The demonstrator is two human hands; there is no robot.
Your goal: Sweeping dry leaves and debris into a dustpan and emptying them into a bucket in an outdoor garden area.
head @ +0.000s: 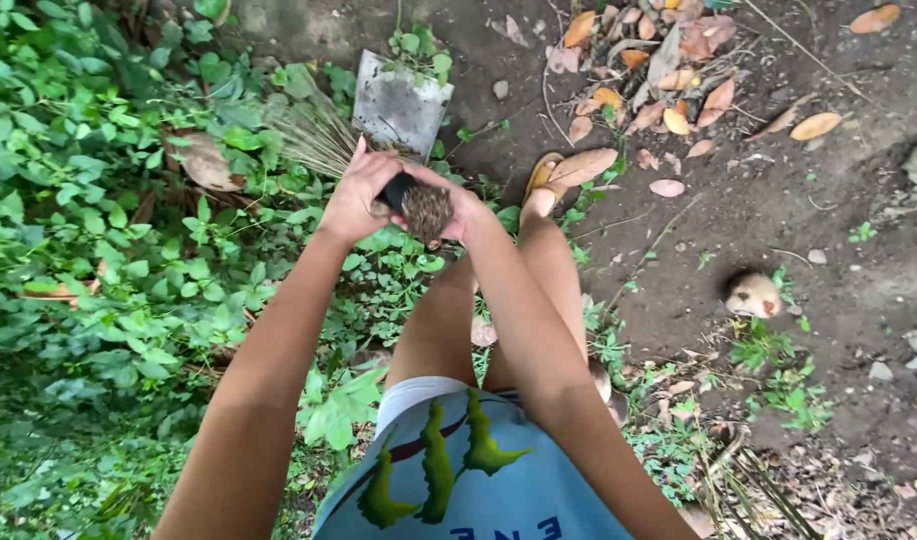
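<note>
A stick broom (324, 140) made of thin brown ribs fans out toward the upper left, over the green plants. Its bundled butt end (428, 212), bound with a dark band, points at the camera. My left hand (357, 195) grips the bundle from the left, fingers wrapped round it. From the right, my right hand (466, 212) closes on the same bundled end. Both arms reach forward above my bent legs.
A grey concrete block (401, 103) stands just beyond the hands. Dense green ground plants (109, 230) cover the left side. Bare dark soil with dry orange leaves (639, 70), small stones and a pale rounded stone (754, 295) lies to the right.
</note>
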